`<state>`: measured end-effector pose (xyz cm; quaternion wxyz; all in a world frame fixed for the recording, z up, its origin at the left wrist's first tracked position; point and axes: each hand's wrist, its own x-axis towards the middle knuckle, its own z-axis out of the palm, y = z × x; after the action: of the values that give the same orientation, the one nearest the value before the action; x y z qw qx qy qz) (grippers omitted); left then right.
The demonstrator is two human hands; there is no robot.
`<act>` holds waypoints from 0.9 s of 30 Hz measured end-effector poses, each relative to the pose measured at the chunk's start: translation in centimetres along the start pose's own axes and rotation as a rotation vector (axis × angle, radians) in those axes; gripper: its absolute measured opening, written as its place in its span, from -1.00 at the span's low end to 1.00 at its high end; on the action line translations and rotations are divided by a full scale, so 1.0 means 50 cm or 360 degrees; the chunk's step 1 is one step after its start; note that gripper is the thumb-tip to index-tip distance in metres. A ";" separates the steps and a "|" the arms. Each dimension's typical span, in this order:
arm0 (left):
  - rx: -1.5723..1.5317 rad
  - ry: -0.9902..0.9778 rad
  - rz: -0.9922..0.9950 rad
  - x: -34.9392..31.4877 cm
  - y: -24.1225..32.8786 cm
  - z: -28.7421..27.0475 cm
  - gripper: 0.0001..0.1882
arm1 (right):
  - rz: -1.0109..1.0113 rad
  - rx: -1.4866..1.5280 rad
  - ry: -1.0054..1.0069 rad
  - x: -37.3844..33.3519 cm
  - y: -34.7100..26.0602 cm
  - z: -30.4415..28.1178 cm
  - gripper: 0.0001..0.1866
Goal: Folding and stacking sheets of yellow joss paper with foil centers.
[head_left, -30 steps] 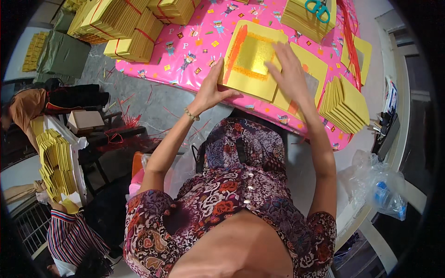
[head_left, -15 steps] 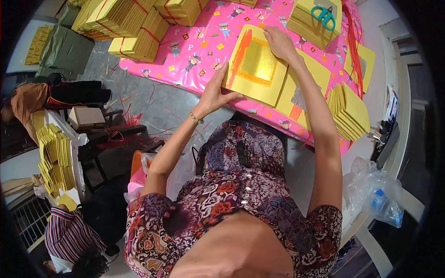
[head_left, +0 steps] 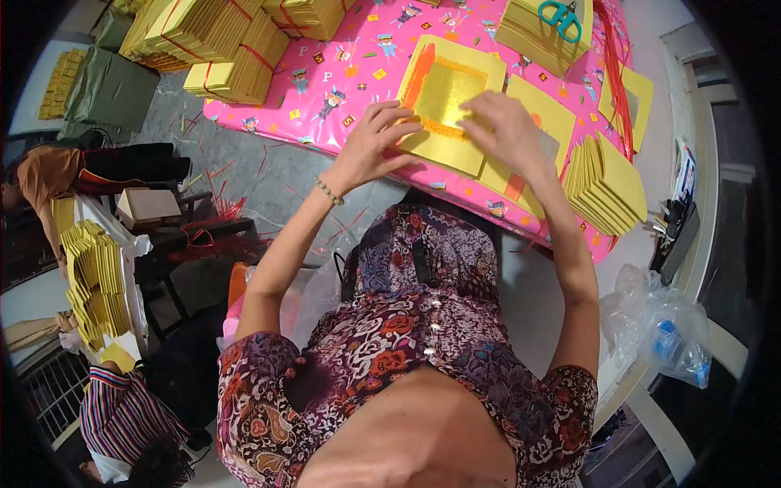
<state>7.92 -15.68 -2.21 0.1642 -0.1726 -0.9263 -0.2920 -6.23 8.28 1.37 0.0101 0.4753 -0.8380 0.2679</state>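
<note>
A yellow paper stack [head_left: 446, 151] lies on the pink tablecloth, its top sheet bearing a gold foil square [head_left: 446, 91] with an orange border and an orange stripe. My left hand [head_left: 368, 145], a beaded bracelet at its wrist, is by the near left corner of the stack, fingers apart and holding nothing. Over the right side of the top sheet is my right hand [head_left: 511, 132], its fingers bent and spread; whether the tips touch the paper is hard to tell. Partly beneath my right forearm, more yellow sheets [head_left: 525, 96] show a silvery patch and an orange stripe.
Tied bundles of yellow paper [head_left: 236, 77] stand at the far left. Green scissors [head_left: 560, 21] rest on a far right stack, near red strands [head_left: 622, 98]. Fanned yellow paper [head_left: 602, 187] lies on the right. Two other people are at the left, near yellow paper piles [head_left: 93, 276].
My right hand has come off the stack's far edge and moved nearer, over the foil's right side. My left hand has shifted slightly left, with its fingers more spread.
</note>
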 end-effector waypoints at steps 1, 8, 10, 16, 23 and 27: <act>-0.0019 0.0018 0.0052 0.009 0.003 -0.001 -0.45 | -0.0084 -0.0068 -0.0074 -0.020 -0.022 -0.004 -0.69; -0.0022 -0.0143 0.0158 0.016 -0.013 0.001 -0.65 | -0.0227 -0.0150 0.0046 -0.078 -0.053 0.028 -0.66; -0.0031 -0.0166 0.0132 0.017 -0.013 -0.001 -0.70 | -0.0240 -0.0157 0.0049 -0.079 -0.050 0.031 -0.71; -0.0115 -0.0228 0.0064 0.035 -0.020 -0.014 -0.80 | -0.0134 -0.0010 -0.0094 -0.067 -0.041 0.015 -0.82; -0.0183 -0.0380 -0.0074 0.057 -0.015 -0.029 -0.82 | 0.0047 0.0103 -0.0277 -0.055 -0.035 0.003 -0.79; -0.0210 -0.0429 -0.0052 0.068 -0.032 -0.031 -0.80 | 0.0037 0.0152 -0.0269 -0.052 -0.030 0.001 -0.77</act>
<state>4.58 -17.07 -0.40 0.0219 -0.2056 -0.9214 -0.3291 -3.60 9.74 1.28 -0.0864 0.4864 -0.8276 0.2666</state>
